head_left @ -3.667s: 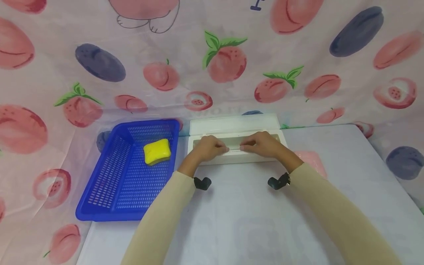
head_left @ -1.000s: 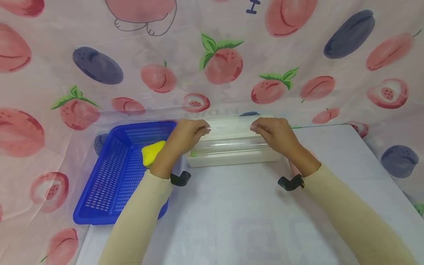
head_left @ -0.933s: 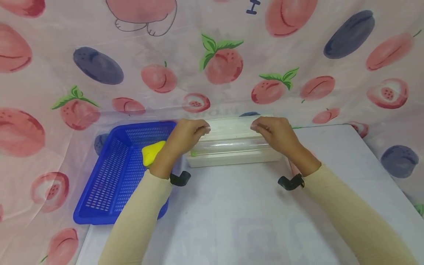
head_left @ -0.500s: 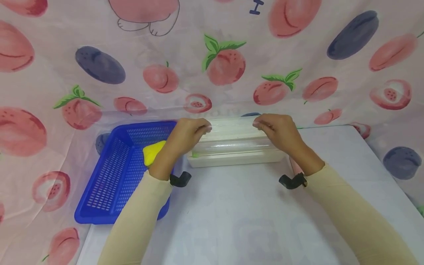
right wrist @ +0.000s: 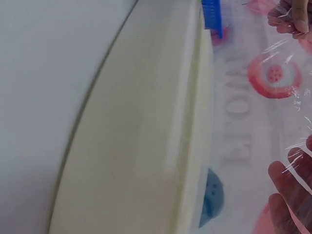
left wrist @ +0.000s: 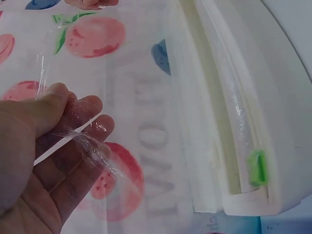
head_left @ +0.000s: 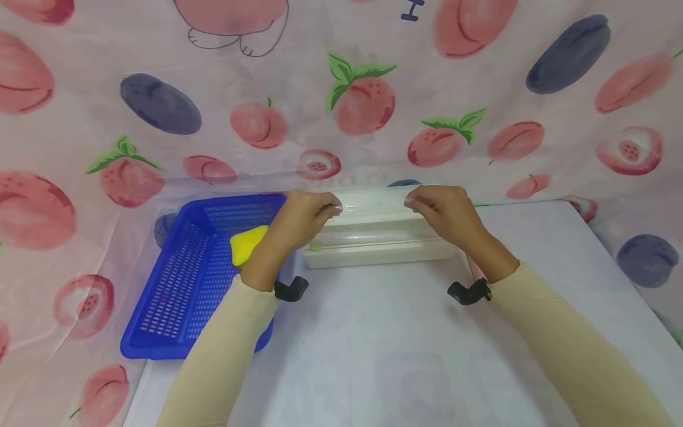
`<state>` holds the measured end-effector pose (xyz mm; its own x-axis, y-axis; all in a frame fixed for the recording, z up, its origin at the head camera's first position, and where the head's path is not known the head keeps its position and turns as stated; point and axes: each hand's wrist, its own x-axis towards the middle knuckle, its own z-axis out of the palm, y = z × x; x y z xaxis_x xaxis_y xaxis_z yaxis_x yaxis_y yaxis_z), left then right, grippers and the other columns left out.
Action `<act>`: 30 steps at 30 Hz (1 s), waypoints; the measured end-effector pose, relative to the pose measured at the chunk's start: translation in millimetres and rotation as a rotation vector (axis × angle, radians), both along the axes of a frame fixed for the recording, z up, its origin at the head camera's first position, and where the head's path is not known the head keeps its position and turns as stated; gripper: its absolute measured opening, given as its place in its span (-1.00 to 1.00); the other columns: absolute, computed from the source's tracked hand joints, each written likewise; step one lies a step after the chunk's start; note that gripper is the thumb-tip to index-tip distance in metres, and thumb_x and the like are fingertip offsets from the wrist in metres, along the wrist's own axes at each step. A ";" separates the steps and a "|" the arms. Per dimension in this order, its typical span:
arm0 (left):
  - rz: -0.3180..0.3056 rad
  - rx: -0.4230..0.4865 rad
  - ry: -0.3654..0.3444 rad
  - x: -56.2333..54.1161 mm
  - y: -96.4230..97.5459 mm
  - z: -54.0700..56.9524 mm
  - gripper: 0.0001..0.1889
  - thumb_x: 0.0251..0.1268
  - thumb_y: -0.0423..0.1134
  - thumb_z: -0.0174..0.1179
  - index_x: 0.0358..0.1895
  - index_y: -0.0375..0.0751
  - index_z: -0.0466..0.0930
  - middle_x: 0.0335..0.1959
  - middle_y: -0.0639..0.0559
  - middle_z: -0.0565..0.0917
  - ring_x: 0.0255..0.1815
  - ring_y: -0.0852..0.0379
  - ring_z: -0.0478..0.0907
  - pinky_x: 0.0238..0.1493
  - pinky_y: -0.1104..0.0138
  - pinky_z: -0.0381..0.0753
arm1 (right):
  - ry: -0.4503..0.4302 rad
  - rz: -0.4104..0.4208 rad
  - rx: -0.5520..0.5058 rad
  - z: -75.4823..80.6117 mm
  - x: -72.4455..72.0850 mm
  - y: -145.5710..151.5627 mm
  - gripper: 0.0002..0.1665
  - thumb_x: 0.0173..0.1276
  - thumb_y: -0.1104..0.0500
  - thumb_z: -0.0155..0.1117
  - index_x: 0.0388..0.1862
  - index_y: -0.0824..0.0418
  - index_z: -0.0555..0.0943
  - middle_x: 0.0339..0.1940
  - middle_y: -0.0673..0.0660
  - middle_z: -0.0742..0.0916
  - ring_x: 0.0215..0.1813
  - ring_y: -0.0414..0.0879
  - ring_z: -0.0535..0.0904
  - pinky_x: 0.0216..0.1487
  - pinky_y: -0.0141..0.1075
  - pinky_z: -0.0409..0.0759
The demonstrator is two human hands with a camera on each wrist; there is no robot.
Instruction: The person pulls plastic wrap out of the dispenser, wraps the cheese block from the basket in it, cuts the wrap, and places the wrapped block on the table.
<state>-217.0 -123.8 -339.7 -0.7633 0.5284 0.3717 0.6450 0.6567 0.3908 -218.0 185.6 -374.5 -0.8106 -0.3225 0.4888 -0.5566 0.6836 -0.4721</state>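
Observation:
A long white cling film dispenser (head_left: 379, 256) stands at the back of the table with its lid raised. Inside lies a roll of cling film (head_left: 368, 238), and a green slide cutter (left wrist: 258, 168) sits at the dispenser's left end. A clear sheet of cling film (head_left: 373, 207) stretches between both hands above the roll. My left hand (head_left: 300, 220) pinches its left corner, where the left wrist view shows the film bunched across the fingers (left wrist: 90, 105). The right corner is pinched by my right hand (head_left: 450, 218); only some of its fingertips (right wrist: 280, 175) show in the right wrist view.
To the left is a blue plastic basket (head_left: 160, 350) holding a yellow sponge (head_left: 248, 244), partly behind my left forearm. A pink flat item (head_left: 475, 270) lies mostly hidden behind my right wrist. A fruit-print cloth (head_left: 213, 118) hangs close behind the dispenser.
Both hands were low inside the dispenser earlier; they have risen and spread apart, drawing cling film up off the roll. Over the last second they have hardly moved.

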 end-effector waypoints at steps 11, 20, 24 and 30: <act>0.020 -0.011 0.009 7.9 -2.6 7.4 -0.87 0.41 -0.26 0.30 -0.13 -0.20 0.79 -0.31 -0.02 0.80 -0.30 0.05 0.70 -0.07 0.20 0.72 | 0.072 0.019 -0.051 1.5 6.3 3.0 -0.94 0.31 0.26 0.47 -0.26 0.13 0.78 -0.42 0.01 0.81 -0.33 -0.17 0.69 -0.20 -0.39 0.62; -0.008 0.043 0.019 18.8 -1.6 23.0 -0.86 0.41 -0.26 0.30 -0.12 -0.20 0.79 -0.31 -0.02 0.79 -0.30 0.08 0.70 -0.08 0.24 0.73 | 0.114 0.024 -0.080 19.5 16.5 3.2 -0.85 0.27 0.39 0.44 -0.22 0.20 0.79 -0.32 0.08 0.84 -0.32 -0.08 0.75 -0.08 -0.77 0.42; -0.024 0.053 0.050 21.7 -0.6 29.3 -0.87 0.41 -0.27 0.30 -0.13 -0.21 0.79 -0.31 -0.03 0.80 -0.29 0.07 0.71 -0.08 0.24 0.73 | 0.131 0.021 -0.103 26.2 18.1 4.0 -0.85 0.27 0.41 0.43 -0.22 0.23 0.78 -0.32 0.10 0.85 -0.30 -0.06 0.76 -0.06 -0.79 0.42; -0.030 0.051 0.097 25.7 -0.6 37.6 -0.88 0.40 -0.28 0.31 -0.14 -0.21 0.79 -0.30 -0.03 0.81 -0.26 0.05 0.73 -0.08 0.22 0.72 | 0.138 0.029 -0.145 33.7 20.1 2.4 -0.84 0.28 0.40 0.44 -0.18 0.23 0.79 -0.31 0.10 0.85 -0.28 -0.06 0.77 -0.06 -0.77 0.46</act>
